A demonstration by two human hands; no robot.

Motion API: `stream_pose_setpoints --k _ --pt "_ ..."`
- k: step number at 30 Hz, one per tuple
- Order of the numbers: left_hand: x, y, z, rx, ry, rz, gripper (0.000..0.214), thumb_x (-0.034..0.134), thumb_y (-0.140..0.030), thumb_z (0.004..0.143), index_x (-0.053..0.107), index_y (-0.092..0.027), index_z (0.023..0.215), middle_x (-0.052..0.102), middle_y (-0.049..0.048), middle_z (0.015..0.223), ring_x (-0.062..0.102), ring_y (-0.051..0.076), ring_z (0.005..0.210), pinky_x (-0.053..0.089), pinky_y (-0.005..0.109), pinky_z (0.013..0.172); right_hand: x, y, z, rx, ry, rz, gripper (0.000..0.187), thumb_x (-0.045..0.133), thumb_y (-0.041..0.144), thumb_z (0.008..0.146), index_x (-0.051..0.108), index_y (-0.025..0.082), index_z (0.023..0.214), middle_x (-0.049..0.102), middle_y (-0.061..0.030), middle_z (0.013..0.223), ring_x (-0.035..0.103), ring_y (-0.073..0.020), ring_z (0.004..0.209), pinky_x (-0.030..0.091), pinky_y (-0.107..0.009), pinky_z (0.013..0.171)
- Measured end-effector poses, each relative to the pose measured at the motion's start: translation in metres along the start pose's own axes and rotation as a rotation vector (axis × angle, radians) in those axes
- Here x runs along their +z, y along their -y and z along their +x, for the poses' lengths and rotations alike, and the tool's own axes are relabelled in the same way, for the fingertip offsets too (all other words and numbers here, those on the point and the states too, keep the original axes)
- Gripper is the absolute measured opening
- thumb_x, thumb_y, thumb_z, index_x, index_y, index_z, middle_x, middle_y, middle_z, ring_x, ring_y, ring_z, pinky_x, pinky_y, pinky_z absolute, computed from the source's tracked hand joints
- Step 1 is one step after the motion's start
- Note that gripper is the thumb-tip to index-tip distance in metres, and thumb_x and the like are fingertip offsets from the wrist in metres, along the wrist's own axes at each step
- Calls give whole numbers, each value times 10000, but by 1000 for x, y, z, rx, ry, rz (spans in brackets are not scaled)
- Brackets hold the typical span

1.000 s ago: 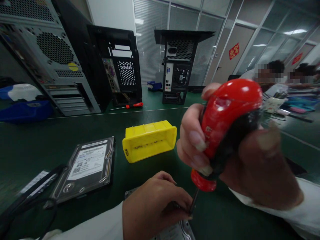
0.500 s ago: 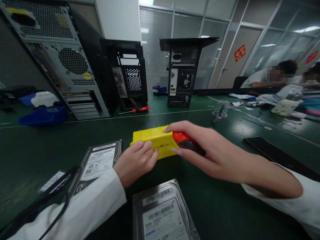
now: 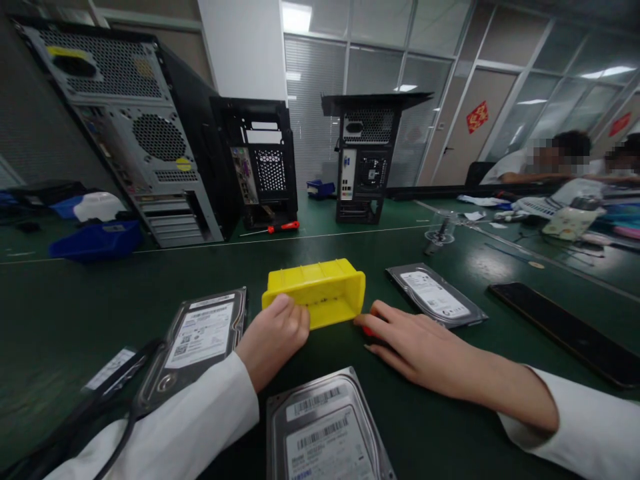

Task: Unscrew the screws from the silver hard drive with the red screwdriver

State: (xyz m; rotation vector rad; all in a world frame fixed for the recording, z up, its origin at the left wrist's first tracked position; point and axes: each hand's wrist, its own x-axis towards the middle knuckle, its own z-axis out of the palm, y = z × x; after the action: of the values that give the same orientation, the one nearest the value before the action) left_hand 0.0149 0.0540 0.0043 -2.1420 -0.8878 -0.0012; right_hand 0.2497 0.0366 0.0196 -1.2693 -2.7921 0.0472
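The yellow plastic bin (image 3: 317, 274) sits mid-tabletop (image 3: 430, 420), its opening toward the near side, with small dark bits inside that are too tiny to identify. The left hand (image 3: 275, 337) is at the bin's near left corner, fingers curled and bunched over the rim; whether its grip is clamped on the rim or on something small, I cannot tell. Just right of the bin, the right hand (image 3: 425, 347) lies low over the tabletop, palm down, thumb and forefinger apart on either side of a red screwdriver handle (image 3: 368, 331); the hand hides most of it, so I cannot tell whether that grip is tight. Nearest, between the forearms, a Samsung hard drive (image 3: 325, 417) lies label up. A second hard drive (image 3: 203, 333) lies left of the left hand, partly behind the white sleeve, and a third drive (image 3: 434, 293) lies beyond the right hand. A black smartphone (image 3: 565, 332) rests farther right. On the far side stand a large computer tower (image 3: 163, 137), a black computer case (image 3: 273, 167) with a red-handled screwdriver (image 3: 284, 227) before it, and a smaller computer case (image 3: 367, 157).
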Motion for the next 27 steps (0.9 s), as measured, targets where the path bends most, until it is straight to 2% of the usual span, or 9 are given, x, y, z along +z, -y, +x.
stream_pose_setpoints --k 4,7,11,14,16,21,27 --pt "-1 1 -1 -7 1 5 138 525 -1 771 622 -99 780 630 68 698 568 221 641 326 333 629 1 2 2 -4 -26 -71 305 401 277 894 496 195 1172 530 -83 1000 595 -200 786 536 -388 660" --pt "-1 1 -1 -1 -8 -7 149 510 -2 777 621 -100 792 624 66 701 564 218 642 329 336 625 -6 6 7 -10 -59 -116 292 423 316 889 547 168 1108 558 -95 982 596 -224 838 530 -410 712" --pt "-3 2 -1 -2 -30 -51 170 486 -5 792 621 -107 784 629 70 702 572 223 658 340 336 627 -16 11 24 -10 -113 -168 281 415 278 902 558 146 1104 562 -122 1088 608 -221 885 527 -370 715" --pt "-7 6 -3 -26 -119 -112 212 450 -9 803 621 -128 767 634 61 690 574 223 651 342 342 640 -11 10 42 -10 -95 -188 260 451 171 890 538 129 1131 576 -105 1087 617 -149 776 526 -305 658" --pt "-10 10 -3 -52 -172 -157 229 435 -31 819 612 -148 731 630 48 661 564 211 615 327 342 628 -3 8 52 0 -77 -181 288 480 224 895 507 130 1165 587 -76 1045 607 -134 812 530 -305 696" --pt "-15 15 -5 -152 -216 -275 273 426 -185 888 605 -179 682 633 5 608 553 172 542 282 337 594 5 5 63 57 -50 -144 321 493 300 890 506 131 1162 577 -77 1062 595 -153 890 524 -341 757" --pt "-20 17 -5 -253 -303 -368 273 435 -245 896 629 -184 714 665 -8 646 571 150 555 273 320 576 7 -3 67 87 -19 -86 304 498 307 886 525 125 1128 579 -74 1055 592 -155 898 517 -347 767"
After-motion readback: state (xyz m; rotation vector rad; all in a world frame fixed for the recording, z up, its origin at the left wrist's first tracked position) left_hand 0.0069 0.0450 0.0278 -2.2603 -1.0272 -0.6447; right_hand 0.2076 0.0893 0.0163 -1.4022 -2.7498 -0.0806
